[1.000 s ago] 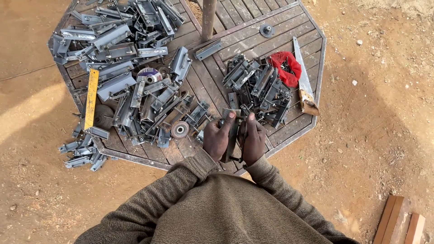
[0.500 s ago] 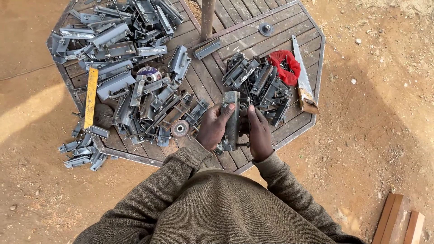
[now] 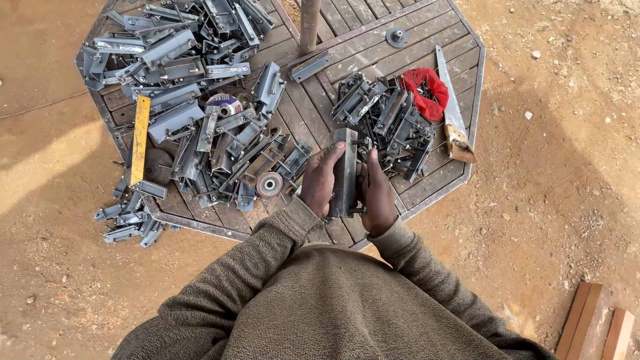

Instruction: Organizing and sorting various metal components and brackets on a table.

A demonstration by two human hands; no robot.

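A grey metal channel bracket [image 3: 345, 170] stands upright between my two hands above the near edge of the octagonal wooden table [image 3: 347, 80]. My left hand [image 3: 320, 181] wraps its left side, thumb near the top. On the bracket's right side my right hand [image 3: 378, 193] presses with its fingers closed on it. Just beyond my hands lies a heap of similar dark metal brackets [image 3: 383, 120]. A bigger heap of grey metal brackets [image 3: 193, 87] covers the table's left half.
A yellow level [image 3: 139, 139] lies at the table's left edge, with loose brackets [image 3: 130, 223] fallen on the dirt below. A handsaw [image 3: 452, 110] and a red cloth [image 3: 427, 90] lie at the right. A grinding disc [image 3: 270, 184] sits near my left hand. Wooden boards [image 3: 597, 320] lie bottom right.
Both hands have lifted the bracket from low over the table edge and turned it upright, moving slightly forward toward the right heap.
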